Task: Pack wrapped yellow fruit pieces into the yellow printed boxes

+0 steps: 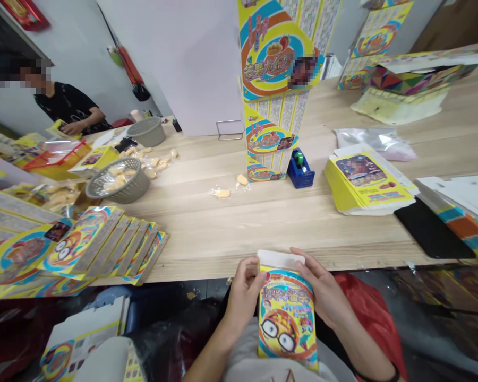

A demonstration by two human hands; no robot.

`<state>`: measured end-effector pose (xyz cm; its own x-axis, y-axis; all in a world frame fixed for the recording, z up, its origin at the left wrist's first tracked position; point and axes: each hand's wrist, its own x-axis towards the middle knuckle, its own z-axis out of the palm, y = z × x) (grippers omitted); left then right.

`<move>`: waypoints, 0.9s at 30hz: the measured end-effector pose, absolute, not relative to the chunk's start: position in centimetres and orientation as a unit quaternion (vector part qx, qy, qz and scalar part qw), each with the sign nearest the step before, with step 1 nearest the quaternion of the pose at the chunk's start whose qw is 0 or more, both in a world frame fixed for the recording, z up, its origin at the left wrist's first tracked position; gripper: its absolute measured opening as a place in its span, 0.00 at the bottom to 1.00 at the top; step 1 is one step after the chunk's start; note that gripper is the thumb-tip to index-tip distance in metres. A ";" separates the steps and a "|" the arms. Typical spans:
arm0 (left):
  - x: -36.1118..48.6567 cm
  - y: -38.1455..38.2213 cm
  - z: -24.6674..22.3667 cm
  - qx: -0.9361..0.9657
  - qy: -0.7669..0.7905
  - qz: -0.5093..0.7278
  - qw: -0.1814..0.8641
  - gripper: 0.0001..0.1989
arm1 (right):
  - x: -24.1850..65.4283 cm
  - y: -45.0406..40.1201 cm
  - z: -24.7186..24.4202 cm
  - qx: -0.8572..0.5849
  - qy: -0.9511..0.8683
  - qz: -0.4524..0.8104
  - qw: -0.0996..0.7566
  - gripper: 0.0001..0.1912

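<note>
A yellow cardboard box (287, 318) with a cartoon face in glasses is held over my lap, below the table's front edge. Its white end flap (281, 258) sticks up toward the table. My left hand (245, 292) grips the box's left edge near the flap, thumb on the front. On the opposite edge my right hand (322, 292) closes round the box, its fingertips near the flap's corner. Ahead on the table lie two wrapped yellow snack pieces (222, 193), apart from both hands.
Tall stacked boxes (269, 127) rise beside a blue tape dispenser (301, 170). Flat cartons (366, 180) and a black phone-like slab (434, 225) lie right. Leftward are leaning filled boxes (103, 244) and a grey basket (119, 183) of snacks. A co-worker (75, 109) handles a box behind.
</note>
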<state>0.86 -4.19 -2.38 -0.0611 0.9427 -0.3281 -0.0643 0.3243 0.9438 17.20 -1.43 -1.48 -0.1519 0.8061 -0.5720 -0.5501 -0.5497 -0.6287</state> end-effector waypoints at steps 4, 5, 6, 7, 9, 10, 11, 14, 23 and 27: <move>0.9 -4.2 -2.1 0.378 0.569 0.440 0.583 0.18 | 17.6 -0.7 -1.2 -0.480 -0.085 0.764 0.423 0.23; 1.0 -4.4 -2.1 0.379 0.568 0.437 0.585 0.20 | 17.8 -0.6 -1.3 -0.476 -0.070 0.774 0.412 0.21; 1.0 -4.5 -2.2 0.382 0.569 0.431 0.588 0.22 | 18.1 -0.6 -1.4 -0.466 -0.057 0.786 0.402 0.19; 1.1 -4.6 -2.2 0.384 0.568 0.425 0.591 0.23 | 18.4 -0.6 -1.5 -0.451 -0.048 0.799 0.395 0.17; 1.1 -4.6 -2.2 0.388 0.563 0.417 0.599 0.24 | 18.9 -0.8 -1.6 -0.419 -0.045 0.819 0.390 0.15; 1.0 -4.5 -2.1 0.390 0.557 0.416 0.604 0.24 | 19.1 -1.0 -1.7 -0.407 -0.052 0.824 0.390 0.16; 0.9 -4.3 -1.9 0.392 0.550 0.416 0.610 0.23 | 19.2 -1.1 -1.6 -0.401 -0.061 0.828 0.387 0.17; 0.4 -3.1 -1.0 0.407 0.524 0.385 0.641 0.21 | 19.3 -1.2 -1.4 -0.402 -0.085 0.835 0.367 0.16; 0.5 -2.6 0.5 0.502 0.527 0.330 0.601 0.15 | 18.9 -1.6 -1.0 -0.462 -0.110 0.789 0.390 0.13; 1.4 -4.1 -0.2 0.456 0.534 0.397 0.591 0.13 | 19.0 -2.3 -0.4 -0.428 -0.166 0.784 0.417 0.13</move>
